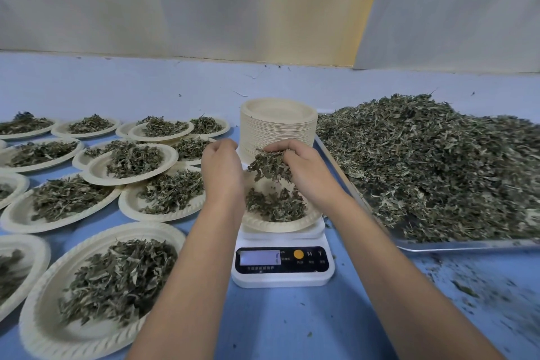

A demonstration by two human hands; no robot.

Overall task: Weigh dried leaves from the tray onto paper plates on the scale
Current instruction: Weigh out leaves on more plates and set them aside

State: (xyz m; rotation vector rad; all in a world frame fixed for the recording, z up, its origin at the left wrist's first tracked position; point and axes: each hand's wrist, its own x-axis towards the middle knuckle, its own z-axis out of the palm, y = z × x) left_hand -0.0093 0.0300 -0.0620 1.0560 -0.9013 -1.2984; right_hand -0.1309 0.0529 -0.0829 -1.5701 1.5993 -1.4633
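We see a clump of dried leaves [270,166] gripped in the right hand [306,175], just above the paper plate [280,226]. The plate sits on the scale [282,269] and already carries some leaves. The left hand [222,172] hovers over the scale's left side, its fingers curled away from us, and we cannot tell whether it holds anything. Behind the scale stands a stack of empty plates [277,128]. Right of the scale lies the tray [455,247], piled high with leaves. Left of the scale, filled plates [98,168] crowd the blue table [277,324].
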